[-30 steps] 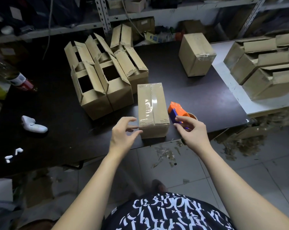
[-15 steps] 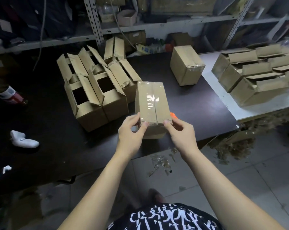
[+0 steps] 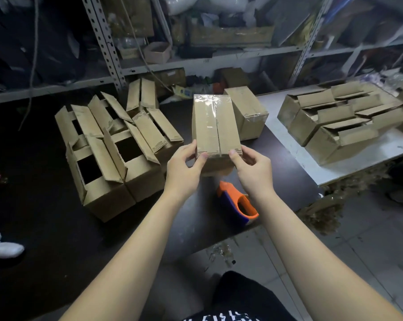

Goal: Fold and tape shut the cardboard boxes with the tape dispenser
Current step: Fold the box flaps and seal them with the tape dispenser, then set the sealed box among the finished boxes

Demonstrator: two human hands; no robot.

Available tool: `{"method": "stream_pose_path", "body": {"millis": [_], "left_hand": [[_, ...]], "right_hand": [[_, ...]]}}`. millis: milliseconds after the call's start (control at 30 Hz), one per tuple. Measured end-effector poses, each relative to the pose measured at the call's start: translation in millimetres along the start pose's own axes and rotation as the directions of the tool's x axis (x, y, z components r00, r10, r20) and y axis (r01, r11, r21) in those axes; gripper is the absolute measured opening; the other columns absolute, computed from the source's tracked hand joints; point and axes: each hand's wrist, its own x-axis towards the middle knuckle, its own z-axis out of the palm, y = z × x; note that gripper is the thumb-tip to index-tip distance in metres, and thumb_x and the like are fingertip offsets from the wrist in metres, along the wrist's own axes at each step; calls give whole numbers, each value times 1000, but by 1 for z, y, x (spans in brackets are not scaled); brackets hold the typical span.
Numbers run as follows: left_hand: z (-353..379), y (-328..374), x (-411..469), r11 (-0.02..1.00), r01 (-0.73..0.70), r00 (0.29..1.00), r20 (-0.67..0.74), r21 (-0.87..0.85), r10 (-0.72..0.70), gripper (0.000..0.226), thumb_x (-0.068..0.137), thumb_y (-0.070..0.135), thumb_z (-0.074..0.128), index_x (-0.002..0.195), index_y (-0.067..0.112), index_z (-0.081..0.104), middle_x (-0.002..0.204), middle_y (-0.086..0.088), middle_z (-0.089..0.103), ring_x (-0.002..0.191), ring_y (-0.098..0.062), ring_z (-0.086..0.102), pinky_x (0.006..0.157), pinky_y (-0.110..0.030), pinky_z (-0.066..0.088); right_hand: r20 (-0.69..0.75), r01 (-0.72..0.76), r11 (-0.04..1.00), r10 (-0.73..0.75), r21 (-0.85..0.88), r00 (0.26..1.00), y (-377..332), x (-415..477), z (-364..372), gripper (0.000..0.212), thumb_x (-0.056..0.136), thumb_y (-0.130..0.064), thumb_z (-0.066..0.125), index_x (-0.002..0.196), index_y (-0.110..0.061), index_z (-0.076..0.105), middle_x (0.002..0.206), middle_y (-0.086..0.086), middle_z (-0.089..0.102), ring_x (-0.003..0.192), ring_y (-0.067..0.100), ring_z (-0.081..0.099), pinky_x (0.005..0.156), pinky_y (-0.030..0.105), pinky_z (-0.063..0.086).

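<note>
Taped box [image 3: 215, 128], frame centre, held over the dark table [image 3: 45, 216] by left hand [image 3: 184, 170] and right hand [image 3: 251, 172], each gripping a near corner. Tape dispenser [image 3: 236, 203] lies below. A second sealed box [image 3: 247, 112] stands behind; open-flapped boxes [image 3: 108, 154], centre-left, apparently await sealing.

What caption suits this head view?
Left hand and right hand hold a taped box; the orange tape dispenser lies on the dark table.

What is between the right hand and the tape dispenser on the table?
Nothing visible. The tape dispenser lies on the dark table just below the right hand; however, that hand and the left hand both grip the taped box, so neither is free.
</note>
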Motion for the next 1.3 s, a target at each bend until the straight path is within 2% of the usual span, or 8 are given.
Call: {"method": "stream_pose_path", "body": {"millis": [200,333,467,633,700,933,1067,1300], "left_hand": [[36,-2,64,995,96,995,-23,23,-95,44,104,23,62,147,23,56,127,23,56,109,22,50,95,-1,35],[65,-7,104,976,211,977,-37,49,-209,53,104,25,60,155,20,46,154,6,50,139,-7,45,114,-25,36],[88,-14,132,932,352,935,-84,82,-345,54,104,26,61,155,18,45,157,5,48,144,-13,44,106,-20,31],[113,-24,151,891,449,888,-143,67,-437,53,105,24,59,155,20,45,155,7,49,141,-8,42,100,-16,30],[120,-26,157,891,451,885,-159,59,-438,51,106,22,57,155,20,45,155,7,49,141,-7,41,100,-14,29],[129,-24,182,897,425,899,-172,119,-403,47,108,20,52,155,15,44,155,3,50,145,-15,42,107,-17,29],[125,-18,195,887,437,899,-121,149,-422,44,110,18,47,154,15,46,152,2,53,141,-16,45,98,-17,31],[76,0,210,935,342,940,-42,96,-340,55,101,11,63,153,15,47,135,4,65,125,-10,61,108,-30,46]], "right_hand": [[16,-54,999,54,9,998,14,88,6,23,93,-24,76,116,-23,78,102,-18,78,102,-4,70,94,24,55],[38,-121,992,122,-27,992,33,144,9,29,93,-26,77,121,-19,77,98,-22,75,96,-9,69,95,22,54],[85,-176,979,184,-100,979,53,183,11,26,93,-28,75,118,-19,78,85,-28,69,83,-17,63,87,16,51],[107,-236,965,248,-114,963,72,215,16,16,92,-24,76,108,-23,77,89,-22,71,90,-2,68,92,26,56],[100,-244,961,257,-132,961,77,224,19,13,91,-26,77,103,-24,76,92,-16,74,93,4,70,94,30,57],[110,-206,951,236,-228,965,73,250,28,36,96,-27,72,130,-14,67,106,-7,66,101,11,63,91,22,45],[93,-242,943,268,-227,959,64,262,32,39,96,-19,72,134,-14,64,120,0,69,102,11,62,92,22,44],[66,26,917,1,-398,998,29,237,44,32,96,-18,65,128,-17,65,124,-1,67,111,19,62,91,24,42]]}}
